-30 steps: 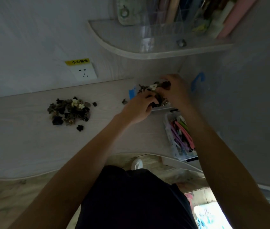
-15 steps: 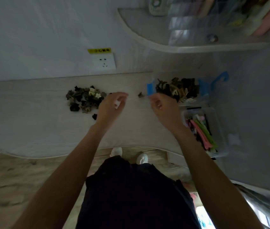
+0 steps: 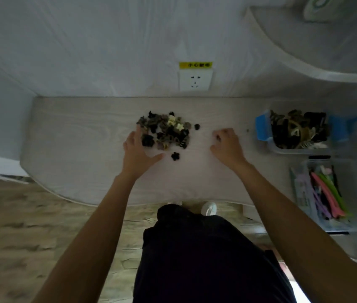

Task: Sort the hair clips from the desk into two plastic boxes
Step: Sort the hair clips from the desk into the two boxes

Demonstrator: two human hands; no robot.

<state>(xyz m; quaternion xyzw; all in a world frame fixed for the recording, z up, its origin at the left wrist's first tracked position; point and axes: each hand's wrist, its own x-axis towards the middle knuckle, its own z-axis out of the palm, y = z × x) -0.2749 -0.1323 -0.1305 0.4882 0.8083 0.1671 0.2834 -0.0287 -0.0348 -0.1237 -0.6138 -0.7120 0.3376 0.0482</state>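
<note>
We've got a pile of small claw clips [image 3: 165, 131] mid-bench [image 3: 75, 132], mostly black and brown with a couple of cream ones, plus one black stray [image 3: 175, 156] just in front. Our left hand [image 3: 138, 152] lies spread flat against the pile's left edge, holding nothing. Our right hand [image 3: 227, 145] has fingers curled, can't tell if it's holding one. The blue-latched box [image 3: 262, 127] holds dark clips, the nearer box [image 3: 299, 193] long colourful ones.

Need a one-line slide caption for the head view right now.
Both hands, left and right, reach toward the pile of small hair clips on the desk; two plastic boxes sit at right.
</note>
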